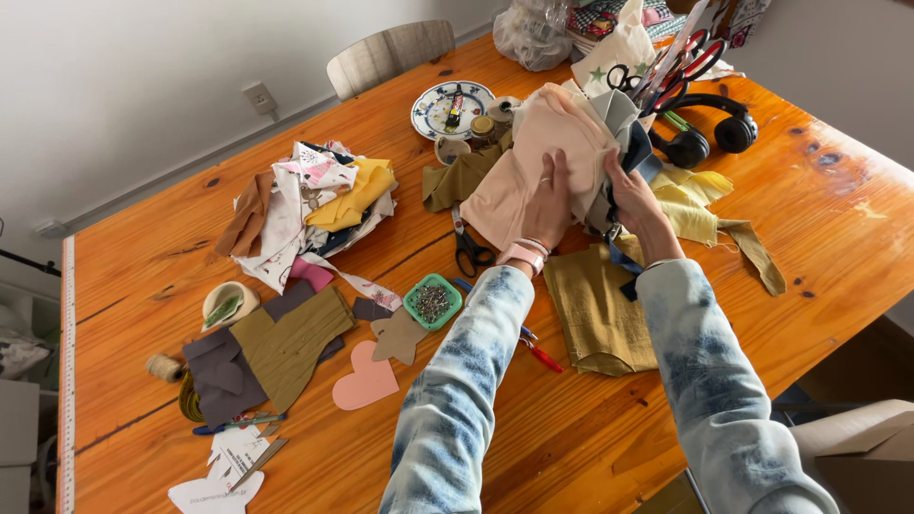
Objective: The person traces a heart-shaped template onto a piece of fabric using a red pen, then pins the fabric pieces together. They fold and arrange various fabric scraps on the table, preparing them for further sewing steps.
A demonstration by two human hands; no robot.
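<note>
here the left hand (549, 205) lies flat on pale pink fabric (533, 157) while the right hand (631, 195) grips grey cloth (624, 114), above the orange counter (809, 219).

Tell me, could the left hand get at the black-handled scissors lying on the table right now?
Probably yes. The scissors lie uncovered just beside the left hand, which rests flat on the peach fabric rather than gripping anything.
</note>
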